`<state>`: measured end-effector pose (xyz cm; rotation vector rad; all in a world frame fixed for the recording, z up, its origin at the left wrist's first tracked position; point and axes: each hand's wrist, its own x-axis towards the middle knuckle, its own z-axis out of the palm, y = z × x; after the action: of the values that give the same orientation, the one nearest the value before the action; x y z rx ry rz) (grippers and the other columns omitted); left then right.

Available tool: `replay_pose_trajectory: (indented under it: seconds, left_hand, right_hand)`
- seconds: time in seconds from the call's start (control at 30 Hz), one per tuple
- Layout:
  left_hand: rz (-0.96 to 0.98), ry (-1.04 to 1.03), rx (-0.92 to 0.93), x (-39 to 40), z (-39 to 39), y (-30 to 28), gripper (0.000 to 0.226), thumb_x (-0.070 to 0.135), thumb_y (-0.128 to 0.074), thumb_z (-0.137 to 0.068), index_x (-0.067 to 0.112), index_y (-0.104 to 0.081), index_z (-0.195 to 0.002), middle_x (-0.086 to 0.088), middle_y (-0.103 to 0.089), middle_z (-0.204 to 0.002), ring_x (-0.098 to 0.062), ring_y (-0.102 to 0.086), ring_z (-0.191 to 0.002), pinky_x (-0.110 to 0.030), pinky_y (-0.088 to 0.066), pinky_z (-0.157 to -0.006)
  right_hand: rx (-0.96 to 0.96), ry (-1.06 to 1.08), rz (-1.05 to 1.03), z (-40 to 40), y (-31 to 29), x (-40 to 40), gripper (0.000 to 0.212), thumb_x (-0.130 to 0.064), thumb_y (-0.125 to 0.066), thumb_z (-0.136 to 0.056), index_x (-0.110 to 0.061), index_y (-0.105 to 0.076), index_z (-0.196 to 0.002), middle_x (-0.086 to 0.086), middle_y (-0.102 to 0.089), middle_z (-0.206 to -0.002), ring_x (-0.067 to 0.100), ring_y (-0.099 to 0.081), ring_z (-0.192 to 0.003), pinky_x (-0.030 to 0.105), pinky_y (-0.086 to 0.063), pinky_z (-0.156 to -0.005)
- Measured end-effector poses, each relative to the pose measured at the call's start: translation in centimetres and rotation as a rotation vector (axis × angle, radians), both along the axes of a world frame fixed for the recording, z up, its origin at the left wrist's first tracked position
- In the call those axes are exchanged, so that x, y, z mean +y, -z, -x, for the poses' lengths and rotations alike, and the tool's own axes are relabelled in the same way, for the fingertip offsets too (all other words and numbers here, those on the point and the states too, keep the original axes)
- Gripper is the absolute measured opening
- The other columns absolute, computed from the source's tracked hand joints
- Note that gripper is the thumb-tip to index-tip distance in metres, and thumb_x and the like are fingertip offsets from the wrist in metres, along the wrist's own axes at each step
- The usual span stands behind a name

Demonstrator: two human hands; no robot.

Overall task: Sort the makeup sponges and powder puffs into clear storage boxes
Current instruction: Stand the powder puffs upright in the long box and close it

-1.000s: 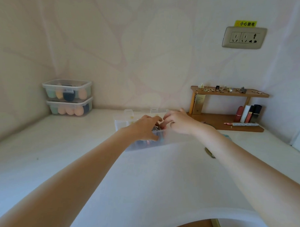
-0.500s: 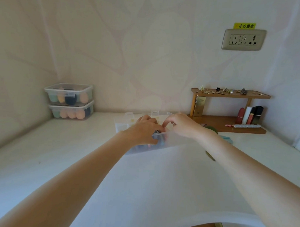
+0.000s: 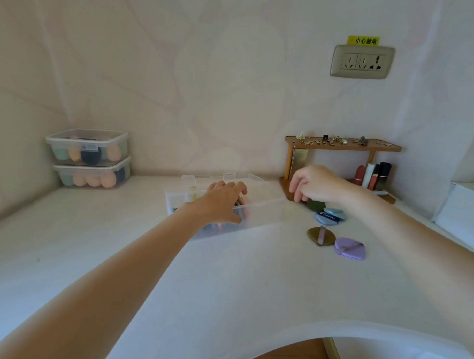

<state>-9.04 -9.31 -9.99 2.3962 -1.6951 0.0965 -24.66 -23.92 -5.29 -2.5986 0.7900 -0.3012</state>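
Note:
An open clear storage box [image 3: 256,215] stands mid-table with dark and pink puffs upright in its left part. My left hand [image 3: 221,203] lies over its front rim, fingers stretched onto those puffs, thumb against the front wall. Right of the box, several powder puffs lie loose: dark green [image 3: 317,206], light blue [image 3: 337,211], blue with a label [image 3: 326,218], olive with a pink strap [image 3: 321,236] and lilac [image 3: 350,248]. My right hand [image 3: 313,183] hovers over the dark green puff with fingers bent down beside its left edge; no grip shows.
Two lidded clear boxes of sponges are stacked in the back left corner, upper [image 3: 86,147] on lower [image 3: 92,174]. A wooden shelf [image 3: 342,145] with trinkets and lipsticks [image 3: 373,174] stands at the back right. A white box [image 3: 463,208] sits at the right edge.
My right hand left the box and swung right to the loose puffs, uncovering them. My left hand stayed on the puffs in the box.

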Motion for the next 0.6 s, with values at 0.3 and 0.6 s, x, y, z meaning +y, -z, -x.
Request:
replay_pose_trajectory:
  seconds: [0.3,0.6]
  left_hand:
    - [0.059,0.020,0.024,1.0,-0.1,0.1,0.055,0.022,-0.068,-0.077,0.019,-0.042,-0.125,0.000,-0.061,-0.114,-0.024,-0.044,-0.110,-0.025,-0.026,-0.089]
    - [-0.020,0.003,-0.143,1.6,0.2,0.4,0.049,0.031,-0.060,-0.084,0.030,-0.048,-0.132,-0.002,-0.049,-0.126,-0.026,-0.035,-0.120,-0.032,-0.019,-0.108]
  right_hand:
    - [0.561,-0.054,0.217,1.1,4.2,0.1,0.037,0.008,-0.054,-0.080,-0.014,-0.064,-0.108,0.000,-0.045,-0.096,0.019,-0.048,-0.091,0.017,-0.037,-0.051]
    - [-0.214,-0.144,0.108,-2.6,-0.8,3.8,0.008,-0.010,-0.065,-0.082,-0.012,-0.067,-0.090,-0.002,-0.058,-0.077,0.011,-0.053,-0.070,0.011,-0.036,-0.058]
